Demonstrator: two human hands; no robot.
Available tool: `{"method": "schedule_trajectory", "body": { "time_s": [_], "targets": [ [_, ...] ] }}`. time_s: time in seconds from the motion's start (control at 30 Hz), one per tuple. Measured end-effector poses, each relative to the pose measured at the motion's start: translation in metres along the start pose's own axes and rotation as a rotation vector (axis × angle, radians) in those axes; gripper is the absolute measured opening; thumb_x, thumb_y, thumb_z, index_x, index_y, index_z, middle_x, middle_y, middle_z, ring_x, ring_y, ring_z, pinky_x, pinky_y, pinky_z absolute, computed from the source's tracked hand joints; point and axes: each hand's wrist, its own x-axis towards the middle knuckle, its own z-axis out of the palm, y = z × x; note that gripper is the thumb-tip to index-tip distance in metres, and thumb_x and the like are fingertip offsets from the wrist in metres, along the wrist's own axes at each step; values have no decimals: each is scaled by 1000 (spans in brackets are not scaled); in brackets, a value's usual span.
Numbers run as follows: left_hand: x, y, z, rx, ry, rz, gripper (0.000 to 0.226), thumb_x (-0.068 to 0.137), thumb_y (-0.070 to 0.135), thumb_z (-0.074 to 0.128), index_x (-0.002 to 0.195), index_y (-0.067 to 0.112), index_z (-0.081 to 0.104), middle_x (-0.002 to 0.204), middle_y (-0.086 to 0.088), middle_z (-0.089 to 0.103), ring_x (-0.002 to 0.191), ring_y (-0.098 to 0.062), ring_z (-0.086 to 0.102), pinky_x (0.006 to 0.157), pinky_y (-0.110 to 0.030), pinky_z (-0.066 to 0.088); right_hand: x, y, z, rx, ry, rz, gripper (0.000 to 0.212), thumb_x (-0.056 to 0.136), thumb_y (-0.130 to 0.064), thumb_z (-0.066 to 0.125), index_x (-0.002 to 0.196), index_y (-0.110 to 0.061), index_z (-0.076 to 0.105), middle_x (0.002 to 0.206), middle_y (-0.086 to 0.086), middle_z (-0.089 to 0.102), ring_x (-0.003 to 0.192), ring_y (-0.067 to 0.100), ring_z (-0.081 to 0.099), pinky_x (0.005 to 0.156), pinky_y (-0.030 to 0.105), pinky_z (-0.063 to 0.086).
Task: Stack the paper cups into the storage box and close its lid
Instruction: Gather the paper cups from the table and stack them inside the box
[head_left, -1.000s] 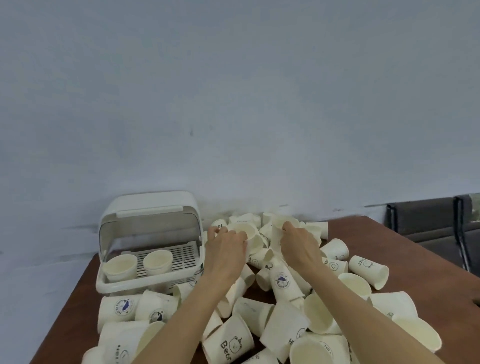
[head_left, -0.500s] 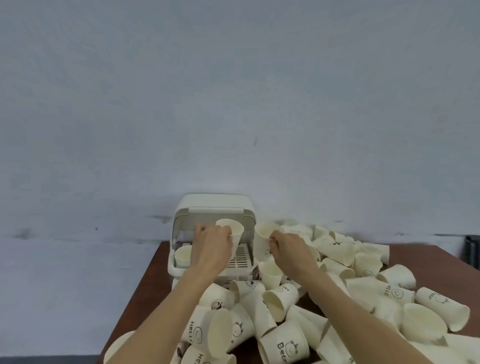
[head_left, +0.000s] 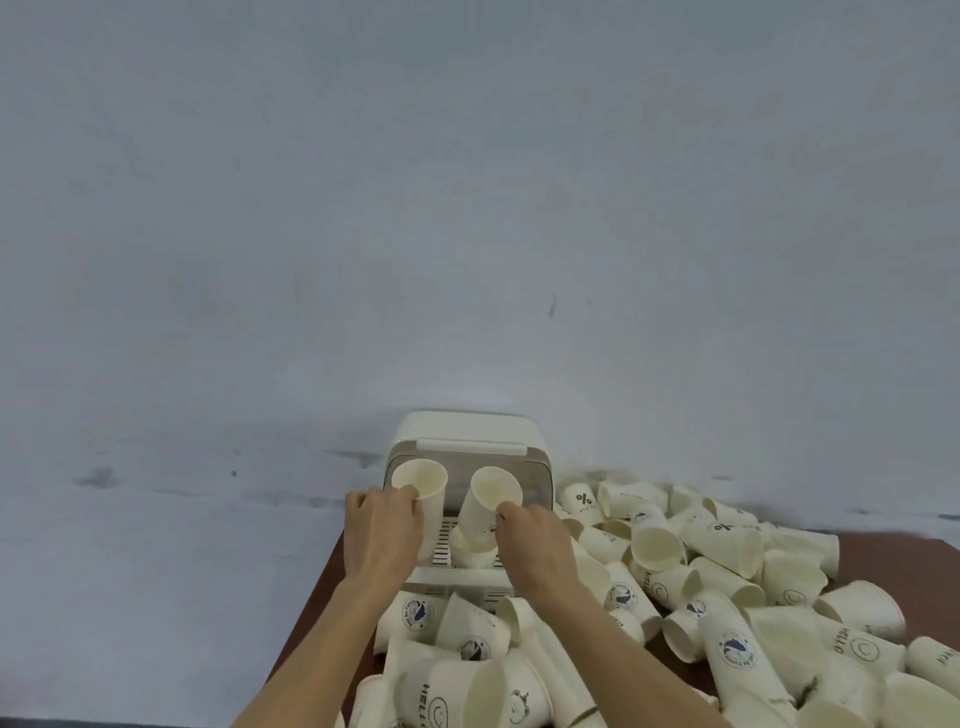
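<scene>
Head view, looking forward and down: a white storage box (head_left: 470, 431) sits at the far left corner of a brown table (head_left: 883, 558), against a pale wall (head_left: 467, 208), with its lid (head_left: 470, 447) swung up and open. Both hands are raised in front of the box opening, side by side and a little apart. The left hand (head_left: 382, 535) is closed around one paper cup (head_left: 420, 480), thumb hooked at the rim, the cup upright with its mouth tipped toward the camera. The right hand (head_left: 537, 545) grips a second paper cup (head_left: 491, 501) by its side wall; this one leans left, mouth up and toward the camera, and its base is down over the slatted tray (head_left: 441, 545) inside the box. Whether it touches the cup (head_left: 470, 551) already standing on that tray, I cannot tell; only part of that one shows behind the hand.

Counted: one box, two hands, two cups held, one in each. At least one cup is inside the box. The loose cups (head_left: 727, 597) lie in a heap on their sides over the near and right part of the table, from just below the box front out to the right edge of view; there are well over twenty, too overlapped for an exact count. Several carry prints: "HELLO" with a smiley, a percent sign, a round blue badge.
</scene>
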Motion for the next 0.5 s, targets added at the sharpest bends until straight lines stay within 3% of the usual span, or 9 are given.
{"method": "schedule_trajectory", "body": {
  "time_s": [0.07,0.17,0.27,0.3,0.4,0.5],
  "targets": [
    [-1,-3,5,-17,4,-13,19,94,23,54,89,20,72,75,0,69,72,-19,58,79,-34,40,1,-3,5,-27,-15,14,13,90,-8,43,81,-15,50,79,8,57,69,29,48,49,31,20],
    [-1,-7,15,-8,0,-9,15,90,20,60,85,20,73,73,2,70,70,-20,58,75,-35,42,4,-5,17,-35,-54,22,16,90,-4,45,94,-10,60,93,11,67,84,30,59,64,34,36],
    [-1,-12,20,0,-9,6,11,87,19,63,81,22,72,72,3,70,70,-19,58,75,-34,44,7,-1,29,-8,-110,20,22,88,1,42,99,-8,59,98,13,66,93,30,61,92,37,46],
    [-1,-13,20,-2,-16,10,12,88,19,62,81,22,72,74,2,70,72,-20,58,76,-34,44,7,-1,32,-4,-119,11,23,88,1,41,101,-7,58,100,13,65,94,30,61,92,37,47],
    [0,-19,27,3,-49,18,20,96,22,48,93,24,69,91,3,70,86,-18,56,83,-32,40,8,-3,35,-11,-140,-31,24,91,0,39,108,-8,53,103,13,64,95,29,60,68,33,39],
    [-1,-23,36,20,-89,25,25,98,22,43,98,26,67,98,4,70,90,-16,55,84,-30,39,8,-7,37,-25,-135,-66,27,90,0,40,114,-9,49,105,12,62,97,30,57,67,34,34]
  ]
}}
